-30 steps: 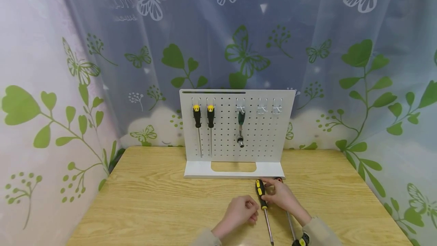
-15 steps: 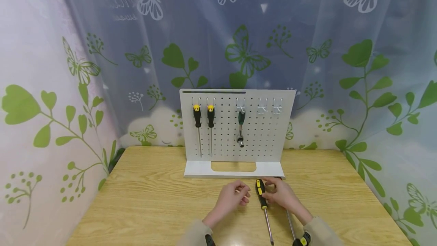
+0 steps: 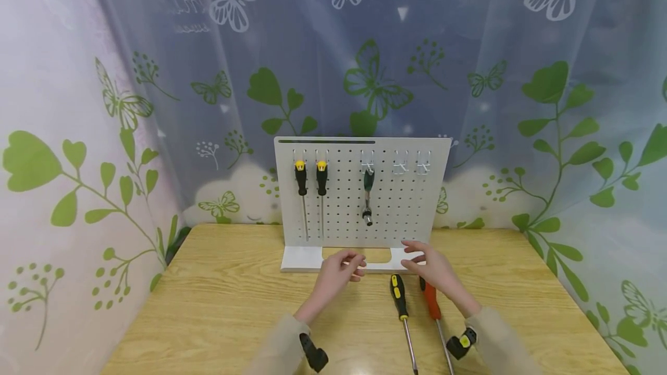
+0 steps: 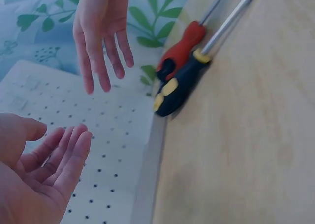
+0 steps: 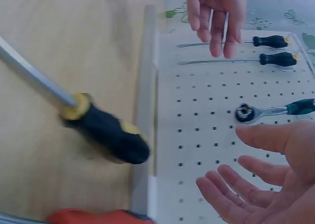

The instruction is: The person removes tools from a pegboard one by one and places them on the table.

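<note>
Right grip holds nothing, fingers spread and slightly bent near the handle end of the red screwdriver; left grip is likewise unloaded, fingers loosely bent before the board. Beside the red one, the black screwdriver lies apart on the counter, handle towards the board. If the right wrist dips, its camera could snag the red shaft and knock both screwdrivers askew.
</note>
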The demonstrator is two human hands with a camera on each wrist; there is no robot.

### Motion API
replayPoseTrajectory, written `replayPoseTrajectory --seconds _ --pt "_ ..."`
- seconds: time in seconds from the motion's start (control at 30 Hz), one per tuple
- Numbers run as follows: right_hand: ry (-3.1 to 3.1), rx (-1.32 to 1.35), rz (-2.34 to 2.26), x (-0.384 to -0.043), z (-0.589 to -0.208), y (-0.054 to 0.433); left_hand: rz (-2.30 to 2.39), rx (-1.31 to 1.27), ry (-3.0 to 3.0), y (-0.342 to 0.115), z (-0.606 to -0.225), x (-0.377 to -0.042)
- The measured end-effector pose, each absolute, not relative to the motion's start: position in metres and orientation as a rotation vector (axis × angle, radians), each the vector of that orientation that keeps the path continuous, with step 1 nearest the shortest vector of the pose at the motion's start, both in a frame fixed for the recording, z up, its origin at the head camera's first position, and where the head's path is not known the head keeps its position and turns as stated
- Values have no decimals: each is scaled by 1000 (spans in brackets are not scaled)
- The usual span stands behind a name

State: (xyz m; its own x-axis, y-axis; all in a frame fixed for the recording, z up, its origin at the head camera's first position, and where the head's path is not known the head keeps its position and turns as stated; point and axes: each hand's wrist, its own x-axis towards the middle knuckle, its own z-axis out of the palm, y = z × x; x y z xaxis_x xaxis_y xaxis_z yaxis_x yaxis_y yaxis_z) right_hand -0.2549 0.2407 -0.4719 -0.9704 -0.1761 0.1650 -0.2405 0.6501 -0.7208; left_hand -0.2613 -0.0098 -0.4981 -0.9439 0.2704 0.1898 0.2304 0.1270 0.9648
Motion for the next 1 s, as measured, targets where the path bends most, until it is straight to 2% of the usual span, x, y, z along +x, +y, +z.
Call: replayPoseTrajectory --seconds 0.43,0.6,1.0 --pt "-2567 432 1383 -298 -430 234 1949 485 2601 -27 -472 -299" --pt "-2471 454 1508 -314 -421 224 2029 420 2583 -23 -469 -315" --pt "-2283 503 1775 -350 -413 193 2171 451 2491 -5 -475 -344"
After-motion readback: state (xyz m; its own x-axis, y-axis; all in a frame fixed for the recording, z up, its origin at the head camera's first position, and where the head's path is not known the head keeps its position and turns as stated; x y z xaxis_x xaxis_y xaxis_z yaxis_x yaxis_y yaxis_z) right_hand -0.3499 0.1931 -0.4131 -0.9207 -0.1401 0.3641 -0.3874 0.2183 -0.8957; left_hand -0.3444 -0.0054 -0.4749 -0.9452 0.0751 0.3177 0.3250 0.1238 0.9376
